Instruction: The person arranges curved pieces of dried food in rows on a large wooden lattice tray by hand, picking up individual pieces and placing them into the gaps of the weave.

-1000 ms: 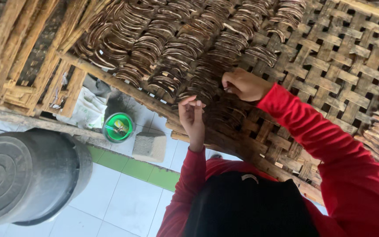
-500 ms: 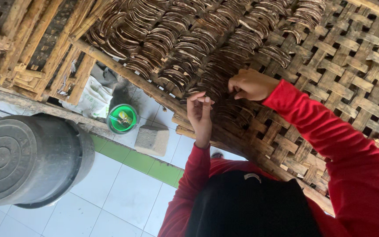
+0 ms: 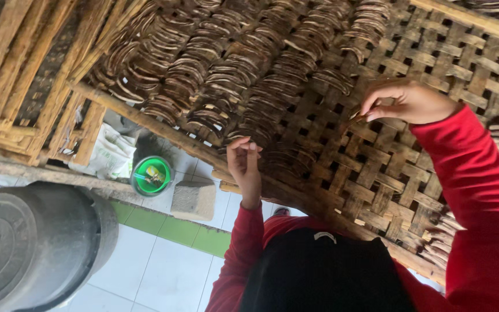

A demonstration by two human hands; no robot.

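Laying-out step is proceeding. Left hand [image 3: 245,169] is pinching the end slice of a row [image 3: 284,156] on the woven tray [image 3: 388,173]. Right hand [image 3: 408,103], at two o'clock, is gripping one slice [image 3: 354,119]; placing it calls for aligning it beside the row.

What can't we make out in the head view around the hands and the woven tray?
- Right hand: what its fingertips pinch is too small to identify.
- Left hand: its grip is turned toward the dark curved strips; no held piece shows.
- Woven bamboo tray: cut off by the top and right edges.
- Green tub: contents too small.
- Dark bin: cut off at the lower left.
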